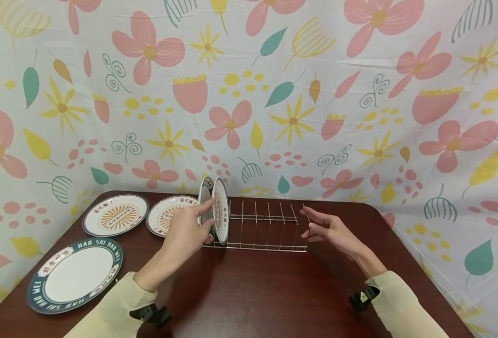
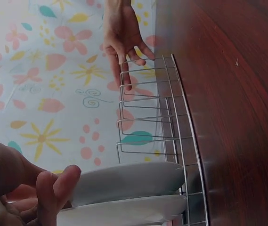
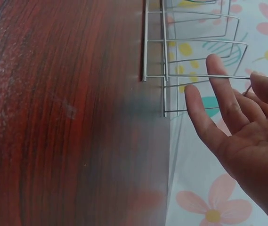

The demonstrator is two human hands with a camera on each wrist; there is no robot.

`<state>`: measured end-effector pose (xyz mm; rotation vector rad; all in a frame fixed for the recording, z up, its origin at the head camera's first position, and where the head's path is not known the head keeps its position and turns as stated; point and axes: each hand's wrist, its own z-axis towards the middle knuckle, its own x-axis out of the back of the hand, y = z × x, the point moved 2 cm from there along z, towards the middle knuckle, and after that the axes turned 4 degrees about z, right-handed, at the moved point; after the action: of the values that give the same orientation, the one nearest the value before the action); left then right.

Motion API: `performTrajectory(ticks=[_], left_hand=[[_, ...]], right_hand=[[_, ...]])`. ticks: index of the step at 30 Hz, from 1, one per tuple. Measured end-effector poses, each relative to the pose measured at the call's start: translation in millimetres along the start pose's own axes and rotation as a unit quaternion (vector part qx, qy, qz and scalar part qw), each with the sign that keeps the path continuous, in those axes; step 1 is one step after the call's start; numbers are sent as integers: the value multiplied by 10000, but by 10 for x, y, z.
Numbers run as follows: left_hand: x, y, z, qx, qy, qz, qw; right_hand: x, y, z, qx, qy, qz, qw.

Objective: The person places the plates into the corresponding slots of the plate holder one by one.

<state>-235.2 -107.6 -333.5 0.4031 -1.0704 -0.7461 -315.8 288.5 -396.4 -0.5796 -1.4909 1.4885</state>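
White plates upright in wire rack by L hand, grip unclear; R hand pinching rack's opp. end

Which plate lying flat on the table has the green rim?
The plate at front left, with a plain white middle; the other two flat plates have orange sunbursts.

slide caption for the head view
Left hand at two upright plates in a wire rack, right hand holding its end; three plates lie flat alongside.

I read "HAO SHI HAO WEI" around the green-rimmed plate near the left edge of the desk; Chinese characters mark the sunburst plates toward its far edge.
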Motion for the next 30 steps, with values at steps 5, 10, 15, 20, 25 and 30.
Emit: performTrajectory(ticks=[5,10,15,20,25,30], left_hand=[[4,11,-26,-28,29,5,10000],[48,28,-73,-224,86,-40,9997],[132,57,-156,-578,254,124,9979],[220,52,-269,-680,374,193,9968],[313,0,-372,-566,372,100,9977],[430,-171,-435,-277,314,139,9990]], right_hand=[[-25,-30,1,-135,63,-48,9999],[-44,-73,-6,-245,126,-75,9996],[-21,-59,-9,-330,236,-30,9992],[-11,-33,5,-337,185,25,9993],[-15,-25,21,-321,145,32,9994],[-9,-37,21,-293,145,62,9994]])
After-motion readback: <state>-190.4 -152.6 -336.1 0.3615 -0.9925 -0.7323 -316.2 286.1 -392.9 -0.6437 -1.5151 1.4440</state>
